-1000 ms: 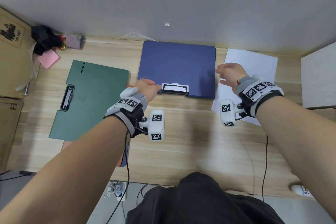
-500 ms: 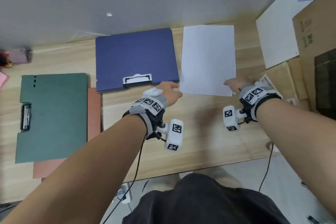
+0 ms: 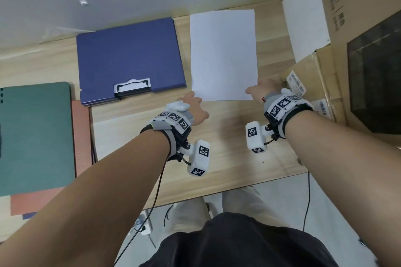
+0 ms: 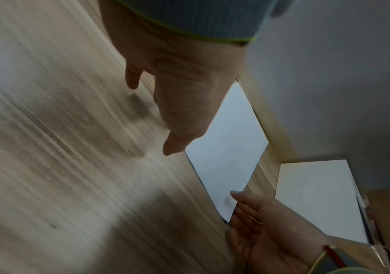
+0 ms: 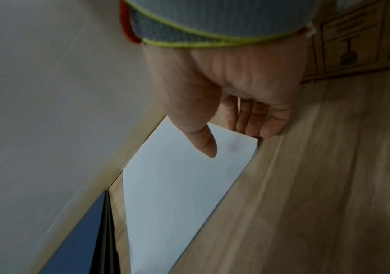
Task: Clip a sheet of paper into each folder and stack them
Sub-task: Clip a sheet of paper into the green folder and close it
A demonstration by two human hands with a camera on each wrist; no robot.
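One top sheet (image 3: 223, 54) should be peeled at lower right, right hand (image 3: 263, 91) fingers curled at its corner, left hand (image 3: 192, 105) fingers loose, empty.

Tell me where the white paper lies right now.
In the head view the white paper lies flat on the wooden desk, just right of the blue folder, left of the cardboard box.

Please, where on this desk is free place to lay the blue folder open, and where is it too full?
Bare wood lies along the near edge of the desk, under both wrists, between the red folder and the cardboard box. A narrow strip separates the blue folder from the paper stack. The left side is crowded by the green folder.
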